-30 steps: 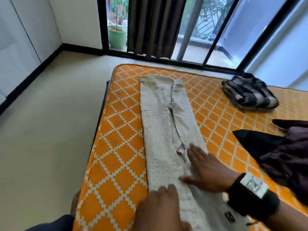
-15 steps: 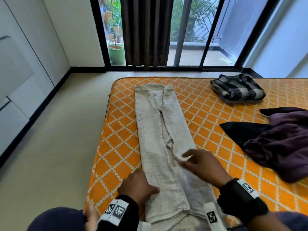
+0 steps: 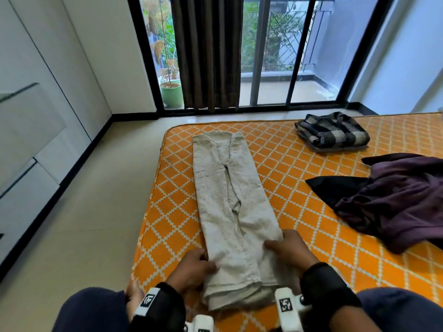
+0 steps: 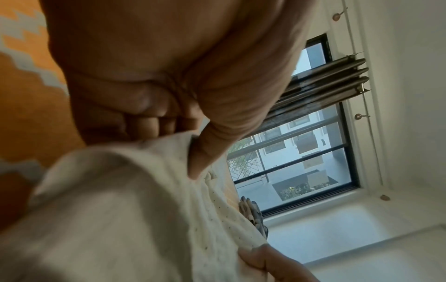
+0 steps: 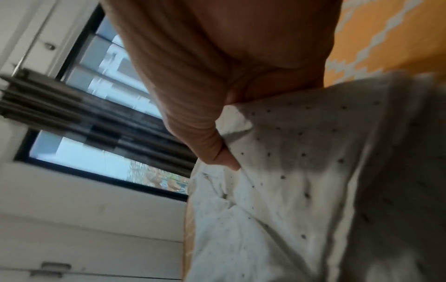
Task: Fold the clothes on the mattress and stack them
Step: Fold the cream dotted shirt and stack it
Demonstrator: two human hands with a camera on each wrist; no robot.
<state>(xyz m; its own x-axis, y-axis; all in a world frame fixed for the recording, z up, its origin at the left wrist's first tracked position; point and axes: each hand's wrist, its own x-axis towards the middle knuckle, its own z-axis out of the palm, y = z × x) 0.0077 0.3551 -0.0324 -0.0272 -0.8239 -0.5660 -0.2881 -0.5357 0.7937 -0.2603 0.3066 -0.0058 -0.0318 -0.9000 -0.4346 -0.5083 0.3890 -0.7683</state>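
Observation:
A cream dotted garment lies folded into a long strip on the orange patterned mattress, running away from me. My left hand grips its near left edge, thumb on top and fingers curled under, as the left wrist view shows on the cloth. My right hand grips the near right edge the same way, thumb pressed on the dotted fabric. A folded checked garment sits at the far right. A crumpled purple garment lies over a black one at the right.
The mattress's left edge drops to a pale floor. White cupboards line the left wall. A barred window with a dark curtain and a green plant pot stands beyond. My knees frame the near end.
Both hands have slid back from the middle of the strip to its near end and taken hold of its two side edges. The head view has tilted up.

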